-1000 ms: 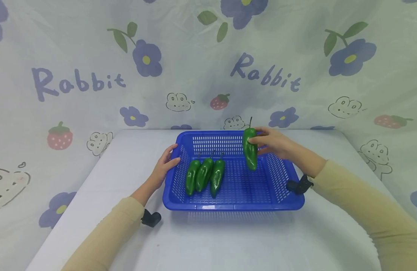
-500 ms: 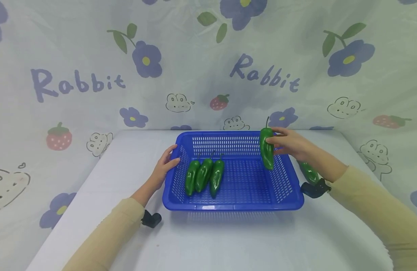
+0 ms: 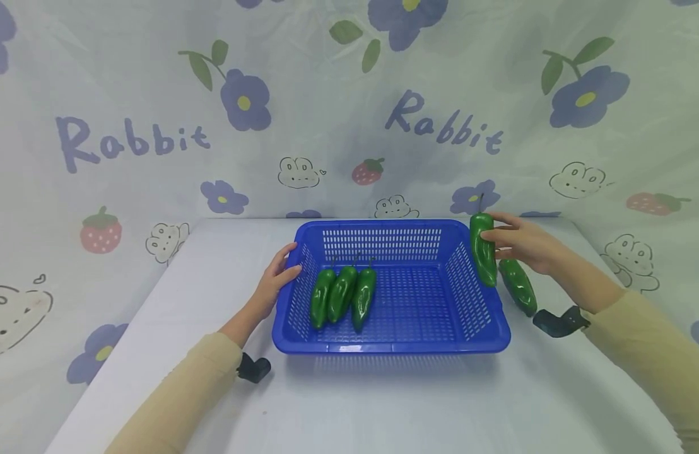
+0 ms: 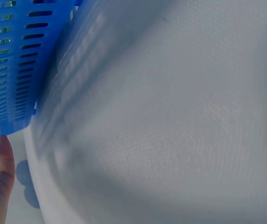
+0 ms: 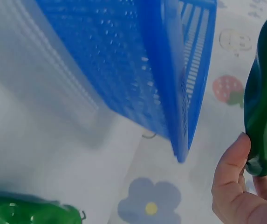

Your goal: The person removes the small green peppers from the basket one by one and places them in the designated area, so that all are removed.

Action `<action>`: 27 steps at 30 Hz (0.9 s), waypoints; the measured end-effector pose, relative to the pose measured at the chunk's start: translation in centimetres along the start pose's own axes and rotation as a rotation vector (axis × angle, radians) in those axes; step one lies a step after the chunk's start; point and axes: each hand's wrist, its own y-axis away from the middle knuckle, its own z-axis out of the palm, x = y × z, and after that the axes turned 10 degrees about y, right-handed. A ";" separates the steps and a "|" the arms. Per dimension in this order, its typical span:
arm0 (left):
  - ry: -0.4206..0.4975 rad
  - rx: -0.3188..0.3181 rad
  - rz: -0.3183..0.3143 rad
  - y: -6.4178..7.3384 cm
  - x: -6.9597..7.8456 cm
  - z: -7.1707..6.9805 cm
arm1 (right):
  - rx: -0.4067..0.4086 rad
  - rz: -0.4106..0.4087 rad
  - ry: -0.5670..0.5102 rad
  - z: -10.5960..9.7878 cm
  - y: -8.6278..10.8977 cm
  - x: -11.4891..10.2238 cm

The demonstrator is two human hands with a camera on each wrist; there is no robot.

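Observation:
With thumb and fingers, my right hand [image 3: 522, 243] grips a long glossy green chili pepper [image 3: 483, 250], stem up, over the right rim of the blue basket. The right wrist view shows the held pepper [image 5: 266, 93] beside and apart from the basket wall [image 5: 119, 60]. My left hand [image 3: 272, 280] rests on the left side of the blue plastic basket [image 3: 392, 347], its fingers fairly straight. Side by side in the basket's left half lie three green peppers, the left one [image 3: 322, 299], the middle one [image 3: 342, 295] and the right one [image 3: 363, 299].
Another green pepper [image 3: 518, 288] lies on the white table [image 3: 383, 410], just right of the basket and below the right hand. A patterned curtain [image 3: 327, 113] hangs behind the table. Black wrist mounts [image 3: 559, 321] stick out from both sleeves.
My right hand has carried the pepper rightward, from above the basket's inside to past its right rim. The pepper on the table has come into sight. The left hand and basket have stayed put.

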 end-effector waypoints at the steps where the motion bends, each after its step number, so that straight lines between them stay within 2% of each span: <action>1: 0.000 0.002 -0.001 0.0 0.0 0.0 | 0.008 0.001 0.007 -0.2 0.1 0.2; 11: 0.035 0.008 0.004 0.0 -0.1 0.0 | 0.065 0.034 0.020 -1.9 0.4 2.5; 20: 0.029 -0.005 0.012 0.0 -0.2 -0.1 | 0.115 0.046 0.033 -3.6 0.6 5.0; 27: 0.041 -0.010 0.015 -0.1 -0.3 -0.1 | 0.159 0.055 0.094 -4.6 0.7 6.5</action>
